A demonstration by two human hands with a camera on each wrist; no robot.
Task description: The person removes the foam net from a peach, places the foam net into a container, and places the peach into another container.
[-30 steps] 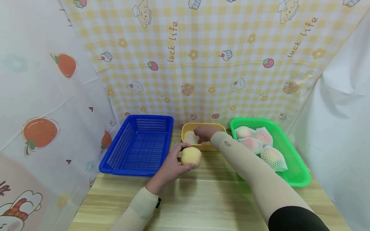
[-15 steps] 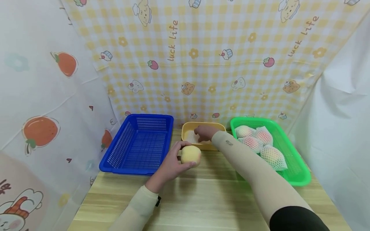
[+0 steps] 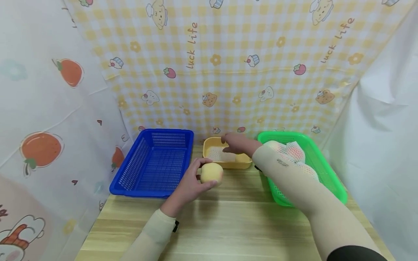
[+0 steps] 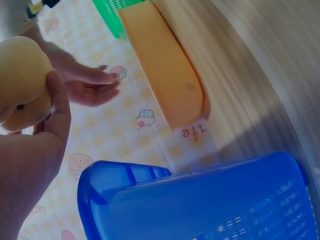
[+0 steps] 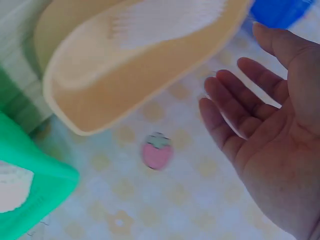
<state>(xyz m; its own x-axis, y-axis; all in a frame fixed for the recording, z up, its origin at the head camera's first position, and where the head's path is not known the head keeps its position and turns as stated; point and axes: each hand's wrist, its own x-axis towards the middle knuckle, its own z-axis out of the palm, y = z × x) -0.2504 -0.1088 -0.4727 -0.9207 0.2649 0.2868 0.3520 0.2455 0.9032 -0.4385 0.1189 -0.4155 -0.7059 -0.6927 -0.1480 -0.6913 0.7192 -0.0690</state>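
My left hand grips a pale yellow peach above the wooden table, thumb on the near side and fingers behind it. In the left wrist view the dimple of the peach shows. My right hand is over the yellow tray, its fingers spread and holding nothing. Seen from the right wrist, that palm is bare, beside the tray's rim. White foam netting lies inside the tray.
At left stands a blue mesh basket. A green basket at right holds several peaches in foam nets, partly covered by my right forearm. Behind the tray hangs a yellow checked cloth.
My right hand has risen from inside the tray and its fingers have opened. Its forearm has shifted right, over the green basket. The left hand still holds the peach in nearly the same place.
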